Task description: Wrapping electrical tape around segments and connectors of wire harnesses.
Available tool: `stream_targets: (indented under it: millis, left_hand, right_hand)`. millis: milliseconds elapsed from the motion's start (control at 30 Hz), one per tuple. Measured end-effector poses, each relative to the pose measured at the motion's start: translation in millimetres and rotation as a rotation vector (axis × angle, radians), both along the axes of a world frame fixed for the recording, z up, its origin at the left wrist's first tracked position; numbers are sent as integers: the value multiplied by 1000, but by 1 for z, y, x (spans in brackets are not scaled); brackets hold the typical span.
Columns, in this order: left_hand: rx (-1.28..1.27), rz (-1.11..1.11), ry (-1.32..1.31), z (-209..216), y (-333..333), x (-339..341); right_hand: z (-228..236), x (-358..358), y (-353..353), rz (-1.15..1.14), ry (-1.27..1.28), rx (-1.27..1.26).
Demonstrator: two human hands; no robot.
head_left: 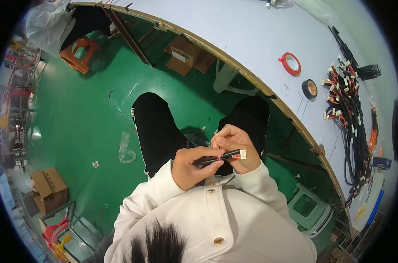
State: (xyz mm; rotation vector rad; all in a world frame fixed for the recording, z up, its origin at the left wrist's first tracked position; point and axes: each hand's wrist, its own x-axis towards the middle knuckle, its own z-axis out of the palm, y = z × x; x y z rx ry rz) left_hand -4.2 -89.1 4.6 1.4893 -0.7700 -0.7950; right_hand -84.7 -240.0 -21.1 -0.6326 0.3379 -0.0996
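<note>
My left hand (191, 167) is closed around a black-sleeved wire harness (231, 155) in front of my torso, above my lap. At its right end the harness has a white plug connector (243, 154), with red and orange wires showing just behind it. A narrow pinkish-red band (219, 158) circles the sleeve near my left fingertips. Just beyond the harness, my right hand (238, 147) has its thumb and forefinger pinched together. Whatever sits in that pinch is too small to make out. The rest of the harness is hidden by my left hand.
On the curved white table (251, 41) lie a red tape roll (291, 64), a black tape roll (309, 89) and a heap of wire harnesses (350, 109). Stools (310, 206) and cardboard boxes (50, 188) stand on the green floor (98, 131).
</note>
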Motion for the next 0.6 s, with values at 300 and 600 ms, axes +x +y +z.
stream_targets:
  millis: [300, 600]
  left_hand:
    - [-58, 28, -115, -9, -3, -14]
    - [-425, 617, 144, 6, -12, 63]
  right_hand:
    - [-7, -1, 2, 44, 18, -73]
    - [-39, 22, 26, 392, -187, -421]
